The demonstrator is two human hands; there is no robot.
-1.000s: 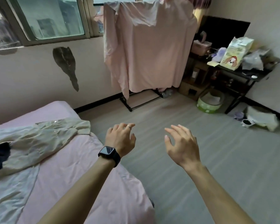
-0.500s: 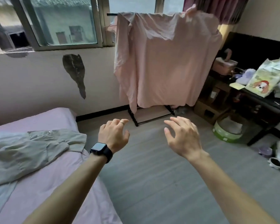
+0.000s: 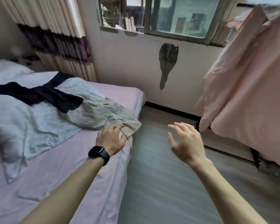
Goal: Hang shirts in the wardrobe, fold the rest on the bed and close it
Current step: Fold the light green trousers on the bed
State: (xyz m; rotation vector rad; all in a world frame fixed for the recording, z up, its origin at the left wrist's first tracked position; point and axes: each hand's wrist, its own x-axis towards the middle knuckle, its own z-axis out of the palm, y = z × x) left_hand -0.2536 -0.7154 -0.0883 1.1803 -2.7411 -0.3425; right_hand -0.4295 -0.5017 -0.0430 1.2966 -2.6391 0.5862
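Pink bed (image 3: 63,183) fills the left; grey floor (image 3: 160,183) lies open rightward to a hanging pink sheet (image 3: 249,86). Left hand (image 3: 111,139) touches the olive shirt (image 3: 102,113) at the bed's corner, grip unclear. Right hand (image 3: 184,143) hovers over the floor, fingers spread.

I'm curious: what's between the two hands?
The pink bed's edge, then bare grey wooden floor, between left hand and right hand; head view.

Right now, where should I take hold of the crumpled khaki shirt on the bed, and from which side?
Pinch the loose end of the crumpled khaki shirt lying at the edge of the pink bed by your left hand, coming from the floor side. The black garment covers its far end.
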